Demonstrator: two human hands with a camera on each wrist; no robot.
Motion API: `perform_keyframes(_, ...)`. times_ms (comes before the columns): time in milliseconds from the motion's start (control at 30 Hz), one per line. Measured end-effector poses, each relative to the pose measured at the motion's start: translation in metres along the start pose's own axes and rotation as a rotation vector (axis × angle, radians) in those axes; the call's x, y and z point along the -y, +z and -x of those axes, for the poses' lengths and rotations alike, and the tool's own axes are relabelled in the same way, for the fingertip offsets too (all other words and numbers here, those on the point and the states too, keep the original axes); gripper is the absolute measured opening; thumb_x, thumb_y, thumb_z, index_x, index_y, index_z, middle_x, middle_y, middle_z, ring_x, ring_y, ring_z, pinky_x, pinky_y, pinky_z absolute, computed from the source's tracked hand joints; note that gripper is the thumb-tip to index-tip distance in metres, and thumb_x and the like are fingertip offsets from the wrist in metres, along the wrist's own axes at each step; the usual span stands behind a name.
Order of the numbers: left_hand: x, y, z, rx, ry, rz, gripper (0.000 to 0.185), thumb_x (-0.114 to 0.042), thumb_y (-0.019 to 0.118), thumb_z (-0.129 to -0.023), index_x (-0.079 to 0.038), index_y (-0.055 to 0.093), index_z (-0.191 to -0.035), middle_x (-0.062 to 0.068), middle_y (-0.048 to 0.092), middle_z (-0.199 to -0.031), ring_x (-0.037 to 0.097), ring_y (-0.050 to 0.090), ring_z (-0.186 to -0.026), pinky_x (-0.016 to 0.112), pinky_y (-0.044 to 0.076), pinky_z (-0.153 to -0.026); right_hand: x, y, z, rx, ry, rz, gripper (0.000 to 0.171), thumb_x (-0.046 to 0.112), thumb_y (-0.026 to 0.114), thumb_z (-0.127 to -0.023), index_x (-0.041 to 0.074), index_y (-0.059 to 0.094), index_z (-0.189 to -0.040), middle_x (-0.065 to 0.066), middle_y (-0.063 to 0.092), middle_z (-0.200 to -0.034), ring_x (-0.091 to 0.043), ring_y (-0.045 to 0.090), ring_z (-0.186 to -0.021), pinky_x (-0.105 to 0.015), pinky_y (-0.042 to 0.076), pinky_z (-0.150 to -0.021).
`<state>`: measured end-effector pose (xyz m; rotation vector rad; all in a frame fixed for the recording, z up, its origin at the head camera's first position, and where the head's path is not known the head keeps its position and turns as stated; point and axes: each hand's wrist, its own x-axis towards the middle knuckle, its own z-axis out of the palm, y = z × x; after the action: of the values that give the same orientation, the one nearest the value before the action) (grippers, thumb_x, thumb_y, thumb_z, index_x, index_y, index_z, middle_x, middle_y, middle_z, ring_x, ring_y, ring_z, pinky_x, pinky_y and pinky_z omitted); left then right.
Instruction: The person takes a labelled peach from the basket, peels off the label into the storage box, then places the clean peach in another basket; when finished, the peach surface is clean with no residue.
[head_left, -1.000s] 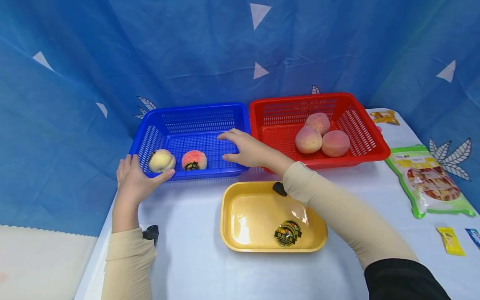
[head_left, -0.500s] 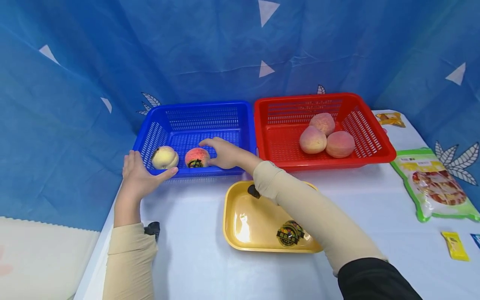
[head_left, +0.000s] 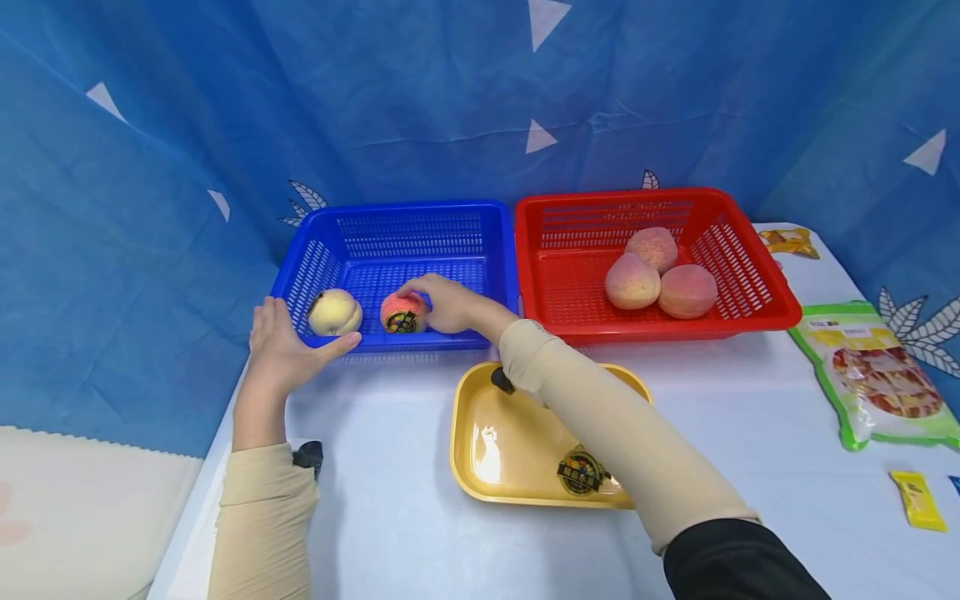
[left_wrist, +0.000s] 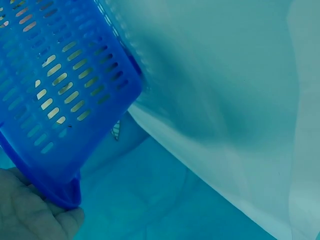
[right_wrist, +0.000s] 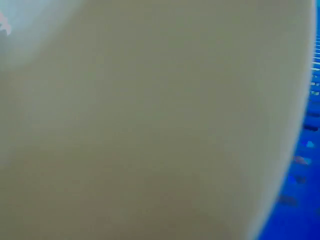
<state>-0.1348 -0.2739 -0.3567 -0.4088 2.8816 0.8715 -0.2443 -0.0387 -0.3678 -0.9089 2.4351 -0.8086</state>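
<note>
A stickered peach (head_left: 402,312) in the blue basket (head_left: 408,242) is gripped by the curled right hand (head_left: 448,303); the basket's front corner is pressed by the spread left hand (head_left: 281,350).

Beige forearm sleeves (head_left: 258,517), black upper sleeve (head_left: 738,562), small black wrist devices (head_left: 309,456)

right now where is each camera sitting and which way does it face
Head: worn high, looking forward and down at the blue basket; shows both forearms, left hand on its corner, right hand on the stickered peach.
Left wrist: beneath that corner; palm shows.
Right wrist: almost wholly blocked, blurred.
Shared: the blue basket.
</note>
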Motion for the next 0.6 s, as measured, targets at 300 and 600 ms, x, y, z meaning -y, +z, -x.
perform_keyframes(300,0.0015,0.0011,0.0,-0.004,-0.012,0.005,0.139,-0.074,0.068,-0.075,0.001,-0.018,-0.154,0.023,-0.022,-0.162,0.045,-0.022,-0.149,0.072,0.001,-0.116,0.0019,0.001,0.0,-0.102,0.034,0.111,0.051,0.011,0.082,-0.081,0.013,0.053,-0.123,-0.005,0.06,-0.13,-0.02,0.056,-0.117,-0.035,0.046,-0.106)
perform_keyframes(600,0.0023,0.0011,-0.0006,-0.007,-0.006,0.0,0.138,-0.074,0.068,-0.075,0.001,-0.017,-0.154,0.022,-0.023,-0.162,0.045,-0.021,-0.149,0.073,0.002,-0.115,-0.0007,0.0051,-0.0052,-0.097,0.004,0.229,0.062,0.033,0.079,-0.085,0.03,0.049,-0.14,-0.005,0.054,-0.13,-0.022,0.059,-0.11,-0.04,0.053,-0.095)
